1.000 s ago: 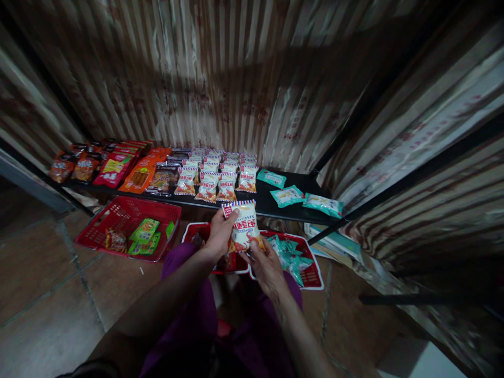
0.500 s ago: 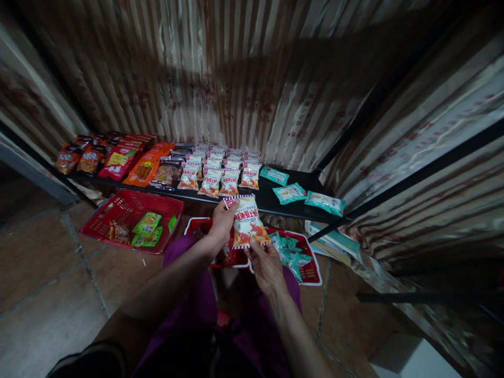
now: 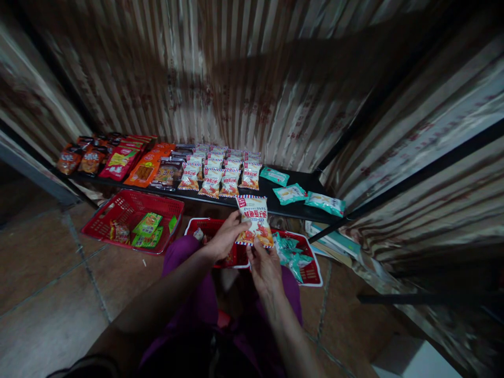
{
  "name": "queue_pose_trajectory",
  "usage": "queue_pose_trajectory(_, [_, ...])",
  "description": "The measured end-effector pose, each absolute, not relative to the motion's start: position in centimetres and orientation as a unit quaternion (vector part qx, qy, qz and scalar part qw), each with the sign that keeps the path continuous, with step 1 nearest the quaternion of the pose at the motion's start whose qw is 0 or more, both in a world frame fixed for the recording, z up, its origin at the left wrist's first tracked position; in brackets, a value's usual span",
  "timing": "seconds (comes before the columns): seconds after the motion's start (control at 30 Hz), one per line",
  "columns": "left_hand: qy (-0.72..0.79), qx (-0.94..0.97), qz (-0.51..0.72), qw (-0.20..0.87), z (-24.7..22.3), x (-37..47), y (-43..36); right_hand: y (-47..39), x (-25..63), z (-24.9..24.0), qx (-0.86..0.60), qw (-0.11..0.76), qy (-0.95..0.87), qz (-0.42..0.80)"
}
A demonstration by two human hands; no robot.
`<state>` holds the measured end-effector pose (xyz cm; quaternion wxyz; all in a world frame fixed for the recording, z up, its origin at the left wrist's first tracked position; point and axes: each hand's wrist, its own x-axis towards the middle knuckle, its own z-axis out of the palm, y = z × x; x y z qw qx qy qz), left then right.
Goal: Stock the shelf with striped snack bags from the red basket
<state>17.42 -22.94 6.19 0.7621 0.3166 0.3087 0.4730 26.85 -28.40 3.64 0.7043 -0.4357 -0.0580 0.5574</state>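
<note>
A white and orange snack bag (image 3: pixel 254 221) with a striped top and bottom edge is held upright in front of the shelf. My left hand (image 3: pixel 228 236) pinches its left side, thumb on the front. At its lower edge my right hand (image 3: pixel 266 268) grips it, thumb over the front. Matching white bags (image 3: pixel 211 181) stand in rows on the black shelf (image 3: pixel 275 205) just beyond. To their right lie three teal packets (image 3: pixel 291 193). Below the hands, one red basket (image 3: pixel 236 255) holds a few items partly hidden by my left hand.
More packs stand on the shelf's left: orange bags (image 3: pixel 147 167), red bags (image 3: pixel 120 159) and dark bags (image 3: pixel 92 159). A red basket (image 3: pixel 94 223) with green packets sits on the floor at left; another basket (image 3: pixel 313 270) with teal packets is at right. Black posts (image 3: pixel 346 142) frame the shelf.
The held bag has turned more upright and shifted slightly right. My left hand has moved from its top left corner down to its left side. The shelf goods have not moved.
</note>
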Motion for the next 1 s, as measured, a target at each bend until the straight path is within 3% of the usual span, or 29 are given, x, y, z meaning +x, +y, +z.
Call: queue_pose_trajectory(1.0, [0.422, 0.328, 0.57, 0.624, 6.6, 18.8, -21.6, -30.1, 26.0, 4.3, -0.431, 0.662, -0.073, 0.609])
